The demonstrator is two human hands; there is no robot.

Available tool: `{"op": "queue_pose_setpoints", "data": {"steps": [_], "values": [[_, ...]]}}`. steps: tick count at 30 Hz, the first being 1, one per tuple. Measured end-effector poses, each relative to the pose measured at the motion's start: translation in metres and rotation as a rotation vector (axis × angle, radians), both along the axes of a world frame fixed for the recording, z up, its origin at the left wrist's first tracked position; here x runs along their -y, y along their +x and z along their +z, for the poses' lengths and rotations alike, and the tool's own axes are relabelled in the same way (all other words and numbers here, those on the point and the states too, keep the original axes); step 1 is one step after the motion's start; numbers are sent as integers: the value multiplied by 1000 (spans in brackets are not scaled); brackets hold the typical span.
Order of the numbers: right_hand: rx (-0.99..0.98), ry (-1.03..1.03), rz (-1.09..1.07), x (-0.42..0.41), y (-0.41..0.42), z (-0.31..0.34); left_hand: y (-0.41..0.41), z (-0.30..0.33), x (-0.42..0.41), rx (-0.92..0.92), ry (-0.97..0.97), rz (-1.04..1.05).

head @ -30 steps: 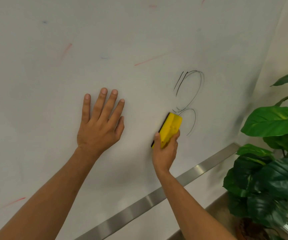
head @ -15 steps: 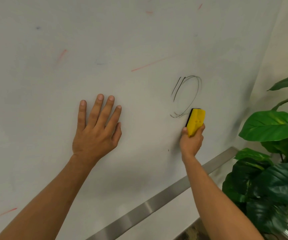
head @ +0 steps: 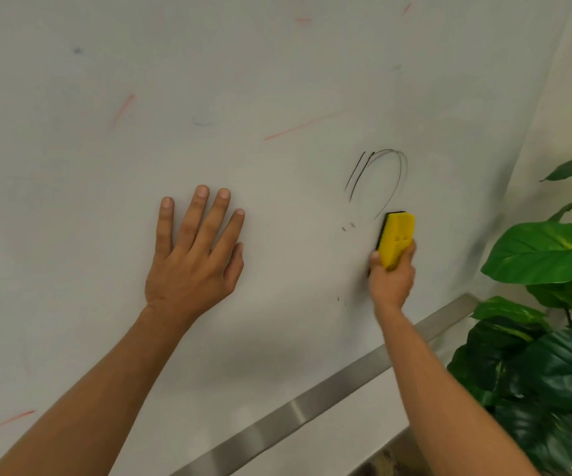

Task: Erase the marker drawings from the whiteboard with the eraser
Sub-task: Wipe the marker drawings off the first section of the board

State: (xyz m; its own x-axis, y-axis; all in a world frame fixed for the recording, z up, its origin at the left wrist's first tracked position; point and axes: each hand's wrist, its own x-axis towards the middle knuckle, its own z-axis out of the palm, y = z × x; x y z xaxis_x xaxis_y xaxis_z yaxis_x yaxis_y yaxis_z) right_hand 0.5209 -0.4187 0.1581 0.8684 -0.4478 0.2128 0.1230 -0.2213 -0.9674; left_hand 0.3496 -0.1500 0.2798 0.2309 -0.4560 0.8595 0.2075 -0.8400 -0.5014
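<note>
Since the earlier frame, the black loop's (head: 377, 180) lower curl is erased. Left hand (head: 193, 255) lies flat on the whiteboard (head: 71, 201), fingers straight and spread. Right hand (head: 393, 276) grips the yellow eraser (head: 396, 240), its top just below the loop; leafy plant (head: 545, 324) beyond.

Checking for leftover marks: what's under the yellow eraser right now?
The eraser, gripped by the right hand, covers that patch of whiteboard, so ink beneath is hidden. The black loop ends at its top edge.

No readable text, label, brand or number is showing anywhere; the white whiteboard (head: 277, 80) is bearing only illegible black and red marker strokes.
</note>
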Motion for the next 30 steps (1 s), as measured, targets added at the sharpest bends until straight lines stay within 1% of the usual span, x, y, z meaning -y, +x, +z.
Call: {"op": "queue_pose_setpoints", "data": {"steps": [2,6,9,14,17,19,20,21,23,25,27,30], "values": [[-92,112,19,20,16,1,1,0,0,-2,-2,-3],[-107,188,54,20,14,-19,1,0,0,7,1,15],[-52,118,91,-6,-15,-40,1,0,0,5,1,9],[179,-100,247,-57,-82,-79,0,0,-1,4,-8,-7],[228,-177,285,-53,-85,-85,-1,0,-1,-1,-3,-10],[235,-189,265,-44,-74,-84,-1,0,-1,-2,-1,-20],[197,-135,232,-39,-64,-81,-1,0,-2,0,0,-21],[122,-33,185,-33,-53,-76,0,0,-2,5,1,-18],[-61,253,88,-19,-28,-63,0,0,-2,7,-1,-20],[-155,493,66,-7,-10,-55,1,-2,-2,-5,-4,-26],[-173,578,61,-9,-8,-53,1,-2,-2,-3,-3,-8],[-145,532,69,-36,-38,-57,1,-2,-1,-7,-5,-4]]}}
